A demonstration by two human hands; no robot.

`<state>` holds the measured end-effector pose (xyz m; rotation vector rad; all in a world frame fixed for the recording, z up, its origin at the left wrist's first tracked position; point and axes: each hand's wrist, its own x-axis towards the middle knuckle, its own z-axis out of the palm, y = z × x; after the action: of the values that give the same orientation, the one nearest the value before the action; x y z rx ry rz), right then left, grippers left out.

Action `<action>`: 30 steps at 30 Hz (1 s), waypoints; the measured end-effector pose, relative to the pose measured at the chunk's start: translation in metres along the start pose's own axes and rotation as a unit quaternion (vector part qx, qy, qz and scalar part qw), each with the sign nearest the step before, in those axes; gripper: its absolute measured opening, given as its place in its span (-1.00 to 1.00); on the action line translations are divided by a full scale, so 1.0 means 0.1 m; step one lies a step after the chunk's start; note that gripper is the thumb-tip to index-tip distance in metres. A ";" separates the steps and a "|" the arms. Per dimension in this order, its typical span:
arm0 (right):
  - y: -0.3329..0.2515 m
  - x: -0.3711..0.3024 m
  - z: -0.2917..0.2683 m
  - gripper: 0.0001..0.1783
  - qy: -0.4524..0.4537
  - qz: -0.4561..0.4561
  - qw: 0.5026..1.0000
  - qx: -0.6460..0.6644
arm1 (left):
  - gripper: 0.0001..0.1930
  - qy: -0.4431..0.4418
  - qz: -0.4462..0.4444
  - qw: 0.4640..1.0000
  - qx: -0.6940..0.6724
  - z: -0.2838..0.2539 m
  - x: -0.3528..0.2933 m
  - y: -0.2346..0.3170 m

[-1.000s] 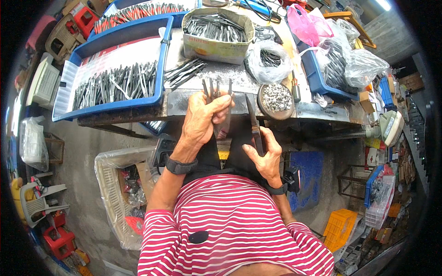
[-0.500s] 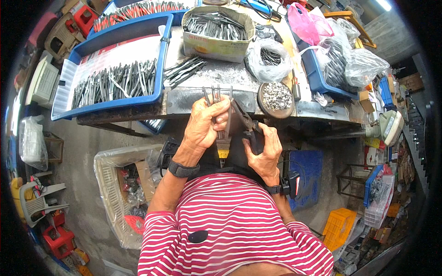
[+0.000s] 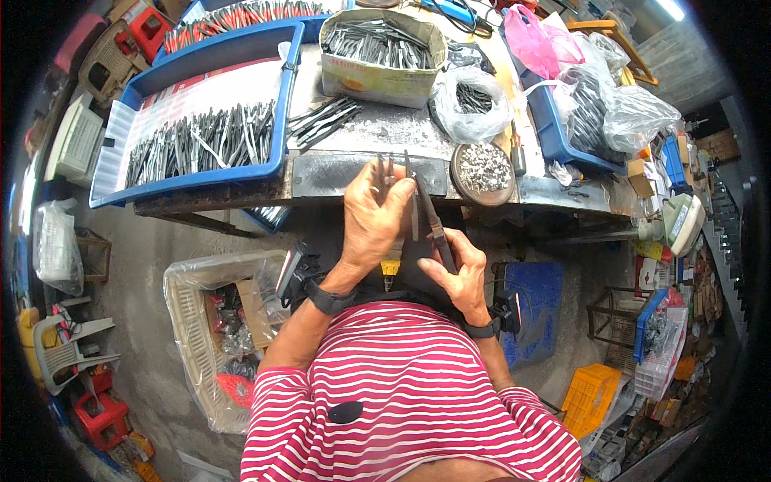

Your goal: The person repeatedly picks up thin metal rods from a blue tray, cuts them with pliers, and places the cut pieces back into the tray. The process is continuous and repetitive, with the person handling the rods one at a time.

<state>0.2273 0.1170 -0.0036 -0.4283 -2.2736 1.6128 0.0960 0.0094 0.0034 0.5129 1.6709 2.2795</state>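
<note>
As the left hand [image 3: 373, 218] holds sticks [image 3: 381, 166] and the right hand [image 3: 461, 278] a tool [image 3: 441, 243], the ten o'clock tray [image 3: 241, 174] looks part full.

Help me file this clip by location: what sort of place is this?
Probably a small workshop. The scuffed workbench, the large blue tray crowded with slim dark pieces, and the dark hand tool in the right hand suggest it.

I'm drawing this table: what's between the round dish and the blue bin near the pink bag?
A dark-handled tool lies between them, in the head view.
</note>
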 end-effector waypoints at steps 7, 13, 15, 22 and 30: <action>-0.06 0.02 -0.23 -0.54 -0.134 0.145 0.962 0.186 | -0.54 -0.064 0.429 0.829 0.354 -0.06 0.13 -0.04; 0.01 0.00 -0.28 -0.50 -0.148 0.223 0.907 0.325 | -0.57 -0.144 0.425 0.794 0.410 -0.15 0.21 -0.04; 0.03 0.01 -0.22 -0.48 -0.139 0.204 0.921 0.301 | -0.59 -0.081 0.409 0.824 0.383 -0.11 0.23 -0.06; 0.09 0.03 -0.13 -0.51 -0.100 0.154 0.961 0.207 | -0.88 0.110 0.099 0.941 0.304 -0.33 0.57 0.05; 0.16 0.00 -0.08 -0.54 -0.084 0.138 0.973 0.163 | -0.83 0.124 0.119 0.791 0.587 -0.56 0.98 -0.11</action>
<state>0.2315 0.1292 -0.0157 -0.5597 -2.0742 2.1944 -0.0169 0.0054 -0.0101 0.6669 3.2113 1.1320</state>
